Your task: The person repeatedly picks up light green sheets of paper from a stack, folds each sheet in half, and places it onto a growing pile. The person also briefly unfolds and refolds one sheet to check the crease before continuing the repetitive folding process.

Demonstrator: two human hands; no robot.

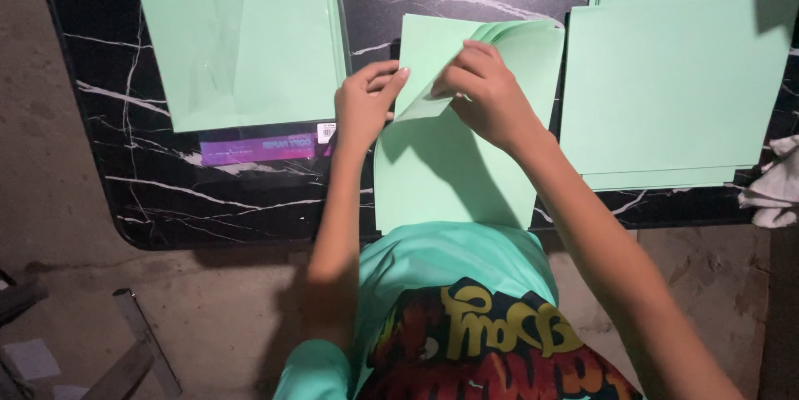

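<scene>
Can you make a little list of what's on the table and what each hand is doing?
table: black marble-look top
middle: green paper stack, top sheets lifted and curled
left hand: pinches the edge of a lifted sheet
right hand: grips the lifted sheets from above
left side: green paper pack in clear wrap, purple label at its near end
right side: loose green pile, sheets slightly fanned
far right: white cloth at the table edge
floor: bare concrete

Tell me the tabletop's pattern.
The tabletop is black marble with white veins, clearest in the head view.
</scene>
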